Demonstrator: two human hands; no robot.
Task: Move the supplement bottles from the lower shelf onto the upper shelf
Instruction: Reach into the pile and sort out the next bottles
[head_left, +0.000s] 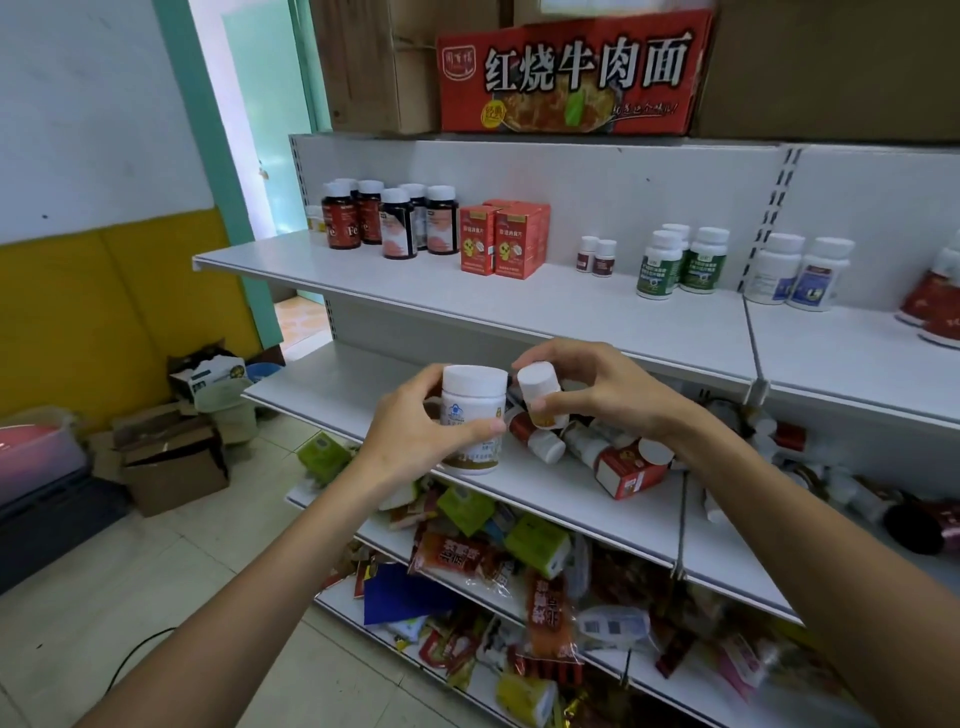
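A person's left hand (415, 434) grasps one large white bottle (471, 415), upright, with a white cap and a blue-and-gold label. The right hand (602, 392) grips one smaller white bottle (540, 397), tilted just beside it. Both bottles are held above the lower shelf (545, 491), where red-labelled bottles (608, 457) lie toppled. On the upper shelf (519, 306) stand three green-labelled bottles (660, 265) and two tiny bottles (596, 255).
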